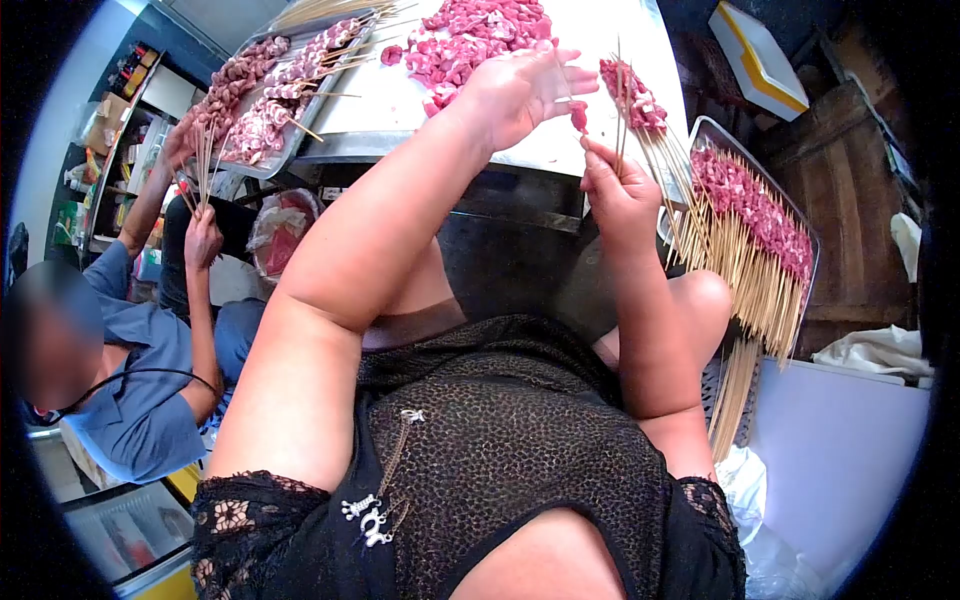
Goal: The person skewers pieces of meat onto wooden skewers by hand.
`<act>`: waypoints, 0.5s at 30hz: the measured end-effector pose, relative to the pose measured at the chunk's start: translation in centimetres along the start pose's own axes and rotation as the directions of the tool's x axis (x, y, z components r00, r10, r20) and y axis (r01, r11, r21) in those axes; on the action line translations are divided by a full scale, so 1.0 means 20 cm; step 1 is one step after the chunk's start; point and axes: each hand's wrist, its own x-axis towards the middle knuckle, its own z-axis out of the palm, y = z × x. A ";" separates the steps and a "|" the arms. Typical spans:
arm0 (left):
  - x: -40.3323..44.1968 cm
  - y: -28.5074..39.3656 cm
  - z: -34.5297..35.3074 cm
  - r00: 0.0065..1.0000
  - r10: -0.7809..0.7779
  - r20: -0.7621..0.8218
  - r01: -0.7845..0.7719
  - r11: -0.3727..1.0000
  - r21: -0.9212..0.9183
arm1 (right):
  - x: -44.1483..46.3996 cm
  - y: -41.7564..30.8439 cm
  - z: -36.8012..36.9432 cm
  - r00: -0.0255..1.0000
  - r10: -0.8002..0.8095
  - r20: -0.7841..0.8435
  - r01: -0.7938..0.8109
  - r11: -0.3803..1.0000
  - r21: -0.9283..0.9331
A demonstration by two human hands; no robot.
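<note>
My left hand (525,95) is held over the white table with its fingers stretched out and apart. A small piece of red meat (579,116) is beside its fingertips, just above my right hand; whether the left fingers touch it I cannot tell. My right hand (620,190) is closed around several thin bamboo skewers (621,130) that point up and away from me. Past the left hand lies a big heap of cut raw meat (480,40). Threaded meat skewers (635,98) lie at the table's right edge, behind the right hand.
At right, a metal tray (812,240) holds rows of finished meat skewers, handles towards me. Another metal tray (300,130) with skewered meat is at far left. There a person (150,340) in blue holds sticks. A lined bin (285,235) stands below the table (365,145).
</note>
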 end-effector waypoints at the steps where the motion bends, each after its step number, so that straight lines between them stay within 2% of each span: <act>1: 0.00 0.01 -0.01 1.000 0.003 0.000 -0.003 1.000 -0.003 | 0.01 -0.01 -0.02 1.000 0.012 0.001 -0.012 0.998 0.056; 3: 0.00 0.04 -0.03 0.992 -0.122 0.043 0.122 0.992 -0.006 | 0.01 -0.01 -0.03 1.000 0.024 0.003 -0.024 0.993 0.114; 5: 0.03 0.05 -0.08 0.997 -0.077 0.017 0.078 0.994 -0.074 | -0.01 -0.01 -0.04 1.000 0.013 0.009 -0.013 0.999 0.046; 7: 0.03 0.09 -0.08 0.998 0.037 -0.056 -0.043 0.993 -0.112 | -0.02 -0.01 -0.04 1.000 0.020 0.018 -0.020 1.000 0.023; 8: 0.02 0.09 -0.08 0.989 0.105 -0.103 -0.109 0.993 -0.040 | -0.02 0.00 -0.03 0.999 0.028 0.027 -0.028 1.000 0.000; 9: 0.02 0.09 -0.10 0.989 0.107 -0.102 -0.112 0.993 -0.040 | -0.02 0.00 -0.03 0.999 0.026 0.028 -0.026 1.000 0.000; 11: 0.03 0.10 -0.13 0.991 0.098 -0.089 -0.090 0.992 0.087 | -0.02 0.01 -0.02 0.999 -0.017 0.041 0.017 1.000 0.004; 15: 0.02 0.09 -0.12 0.991 0.096 -0.090 -0.085 0.989 0.121 | -0.02 0.03 -0.03 0.999 -0.010 0.047 0.010 1.000 -0.005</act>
